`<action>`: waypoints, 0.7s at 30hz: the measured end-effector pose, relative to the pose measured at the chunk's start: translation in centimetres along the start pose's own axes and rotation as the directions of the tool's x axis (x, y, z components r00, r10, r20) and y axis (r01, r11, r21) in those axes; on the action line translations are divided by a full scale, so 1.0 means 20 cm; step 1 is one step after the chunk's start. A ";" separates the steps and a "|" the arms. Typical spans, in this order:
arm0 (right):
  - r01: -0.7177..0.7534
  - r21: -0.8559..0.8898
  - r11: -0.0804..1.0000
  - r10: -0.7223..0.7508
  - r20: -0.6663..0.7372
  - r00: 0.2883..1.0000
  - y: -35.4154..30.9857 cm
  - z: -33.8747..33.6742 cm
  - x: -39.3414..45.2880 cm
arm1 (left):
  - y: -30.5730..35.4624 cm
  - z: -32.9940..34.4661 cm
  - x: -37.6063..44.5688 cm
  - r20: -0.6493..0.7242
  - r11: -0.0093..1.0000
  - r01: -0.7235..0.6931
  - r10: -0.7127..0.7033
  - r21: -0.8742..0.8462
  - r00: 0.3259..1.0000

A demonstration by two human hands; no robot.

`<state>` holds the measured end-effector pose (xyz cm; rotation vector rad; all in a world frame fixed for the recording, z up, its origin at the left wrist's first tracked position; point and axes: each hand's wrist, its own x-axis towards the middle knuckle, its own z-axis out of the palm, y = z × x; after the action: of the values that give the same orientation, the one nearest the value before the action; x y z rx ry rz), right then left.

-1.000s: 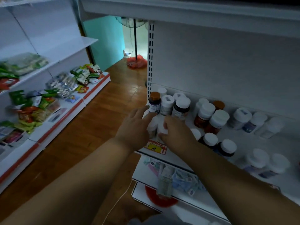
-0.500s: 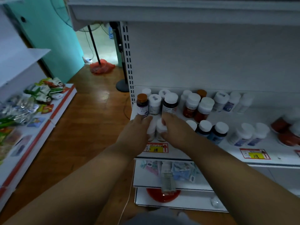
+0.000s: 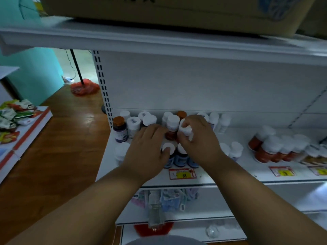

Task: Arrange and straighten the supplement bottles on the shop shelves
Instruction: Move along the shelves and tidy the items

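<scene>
Right hand: the right hand (image 3: 200, 138) is curling its fingers around the white cap of an amber-brown plastic supplement bottle (image 3: 184, 129) in the middle row, grasping it from above.

Left hand: the left hand (image 3: 146, 147) is lying flat and spread, palm down, fingers released over the bottle tops; its thumb is touching the white round cap of a dark blue bottle (image 3: 167, 149) at the front. It is clenching nothing that can be seen.

Nearby bottles: a white-capped red-brown bottle (image 3: 172, 126) is standing just beside the grasped one, between the two hands. An orange-capped dark purple bottle (image 3: 120, 129) is standing at the left end, next to a white bottle with a printed cap (image 3: 133, 125).

Shelf: the white metal shop shelf (image 3: 247, 167) is carrying all the bottles; a cluster of red-brown white-capped bottles (image 3: 276, 149) is leaning, tilted, well apart on the right.

Above: a brown cardboard box (image 3: 159, 9) is sitting on the upper shelf.

Risk: the bottles are standing packed together, so a sideways pull on the grasped one is likely to be knocking its neighbours over. The spread left palm could be sweeping the front row off the shelf edge.

Writing: a red-bordered yellow price tag (image 3: 182, 173) on the shelf lip seems to be showing two digits, too blurred to trust. Bottle labels and the box print are not readable.
</scene>
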<state>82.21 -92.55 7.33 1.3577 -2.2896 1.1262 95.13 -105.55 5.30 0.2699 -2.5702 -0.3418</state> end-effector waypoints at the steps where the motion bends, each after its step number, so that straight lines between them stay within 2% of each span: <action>1: -0.026 -0.013 1.000 0.026 0.007 1.000 0.07 -0.04 0.01 | 0.05 0.03 0.04 -0.009 1.000 0.001 -0.001 -0.004 1.000; 4: -0.119 -0.032 0.992 0.121 0.069 0.990 0.29 -0.15 0.05 | 0.18 0.14 0.15 -0.056 0.999 0.039 -0.040 -0.023 0.998; 7: -0.117 -0.078 0.990 0.122 0.066 0.990 0.55 -0.27 0.13 | 0.33 0.25 0.25 -0.066 0.993 0.093 -0.097 -0.072 0.993; 9: -0.123 -0.212 0.969 0.159 0.166 0.973 0.73 -0.31 0.24 | 0.42 0.32 0.30 -0.070 0.993 0.095 -0.100 -0.068 0.993; 11: -0.120 -0.356 0.927 0.239 0.313 0.919 0.89 -0.32 0.34 | 0.49 0.38 0.34 -0.062 0.992 0.112 -0.115 -0.063 0.991; 14: 0.049 -0.494 0.868 0.238 0.501 0.832 1.01 -0.27 0.42 | 0.59 0.45 0.37 -0.029 0.989 0.126 -0.129 -0.081 0.991; 16: 0.146 -0.568 0.810 0.234 0.542 0.807 1.05 -0.23 0.44 | 0.64 0.49 0.38 -0.008 0.987 0.135 -0.136 -0.083 0.991; 21: 0.227 -0.642 0.732 0.130 0.459 0.879 1.11 -0.19 0.45 | 0.71 0.54 0.39 0.001 0.987 0.152 -0.152 -0.047 0.988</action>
<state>58.31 -89.70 3.99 1.4430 -2.5555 -0.1684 81.15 -91.98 4.22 0.4500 -2.5414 -0.4569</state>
